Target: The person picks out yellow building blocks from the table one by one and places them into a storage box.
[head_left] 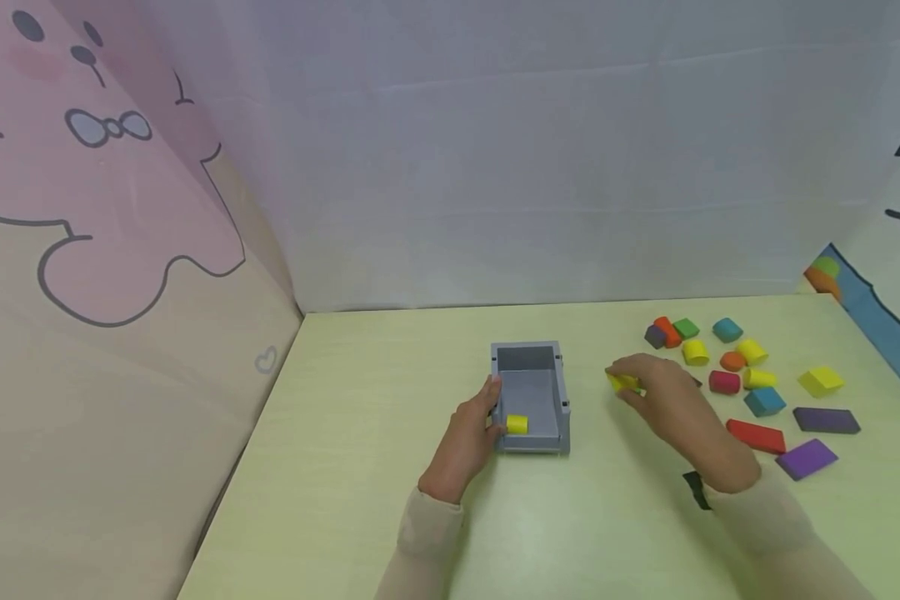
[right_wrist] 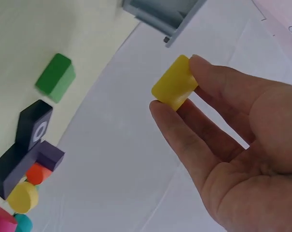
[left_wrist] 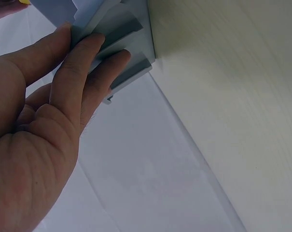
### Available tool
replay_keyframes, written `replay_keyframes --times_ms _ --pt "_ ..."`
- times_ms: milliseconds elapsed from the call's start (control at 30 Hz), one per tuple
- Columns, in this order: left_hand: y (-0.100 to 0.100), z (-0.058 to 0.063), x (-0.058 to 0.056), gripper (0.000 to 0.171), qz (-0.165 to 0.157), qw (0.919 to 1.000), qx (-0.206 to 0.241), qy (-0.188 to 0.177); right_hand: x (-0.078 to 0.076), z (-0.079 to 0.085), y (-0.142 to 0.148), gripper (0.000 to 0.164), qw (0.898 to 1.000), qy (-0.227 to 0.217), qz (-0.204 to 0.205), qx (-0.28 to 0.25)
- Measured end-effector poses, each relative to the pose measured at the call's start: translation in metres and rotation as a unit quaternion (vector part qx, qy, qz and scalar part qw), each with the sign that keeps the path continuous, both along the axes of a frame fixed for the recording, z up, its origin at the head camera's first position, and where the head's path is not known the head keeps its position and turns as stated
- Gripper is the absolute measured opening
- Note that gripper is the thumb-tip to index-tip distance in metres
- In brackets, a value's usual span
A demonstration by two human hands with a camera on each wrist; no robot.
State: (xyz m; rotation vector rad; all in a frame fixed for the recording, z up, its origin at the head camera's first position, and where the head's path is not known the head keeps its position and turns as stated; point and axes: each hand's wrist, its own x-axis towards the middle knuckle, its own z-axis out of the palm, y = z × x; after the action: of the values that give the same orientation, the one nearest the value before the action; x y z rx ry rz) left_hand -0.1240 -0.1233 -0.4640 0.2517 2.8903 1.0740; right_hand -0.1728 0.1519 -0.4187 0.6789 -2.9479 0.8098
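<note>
A small grey open-topped box point(head_left: 532, 392) stands on the table, with a yellow cylinder point(head_left: 517, 424) lying in its near left corner. My left hand point(head_left: 465, 429) grips the box's left wall; in the left wrist view its fingertips point(left_wrist: 90, 41) lie against the ridged outer side. To the right of the box, above the table, my right hand point(head_left: 671, 404) pinches a yellow block point(right_wrist: 175, 82) between thumb and fingers. That block is partly covered by the fingers in the head view, so its full shape cannot be told.
Several coloured blocks lie scattered at the right, among them a red bar point(head_left: 756, 436), a purple block point(head_left: 807, 459), a dark bar point(head_left: 827, 420) and a blue block point(head_left: 765, 402). A green block point(right_wrist: 56, 77) shows in the right wrist view. A pale curtain point(head_left: 532, 167) hangs behind the table.
</note>
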Motion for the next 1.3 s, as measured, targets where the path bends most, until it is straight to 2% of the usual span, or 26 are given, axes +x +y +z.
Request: replay_keyframes --times_ms 367,767,933,1300 --pt "0.0 0.0 0.002 0.073 -0.002 0.9999 0.014 0.002 0.006 0.014 -0.024 0.037 0.999 0.032 0.022 -0.037" --pt "0.0 -0.001 0.002 0.073 -0.005 0.9999 0.012 0.007 0.013 0.016 -0.055 0.039 0.996 0.046 0.065 -0.047" --pt "0.0 0.0 0.002 0.073 -0.008 0.9999 0.013 0.008 0.013 0.011 -0.064 0.039 0.992 0.063 0.095 -0.048" --pt "0.0 0.002 0.0 0.073 -0.009 0.9998 0.013 0.008 0.009 -0.002 -0.076 0.037 0.985 0.069 0.149 -0.049"
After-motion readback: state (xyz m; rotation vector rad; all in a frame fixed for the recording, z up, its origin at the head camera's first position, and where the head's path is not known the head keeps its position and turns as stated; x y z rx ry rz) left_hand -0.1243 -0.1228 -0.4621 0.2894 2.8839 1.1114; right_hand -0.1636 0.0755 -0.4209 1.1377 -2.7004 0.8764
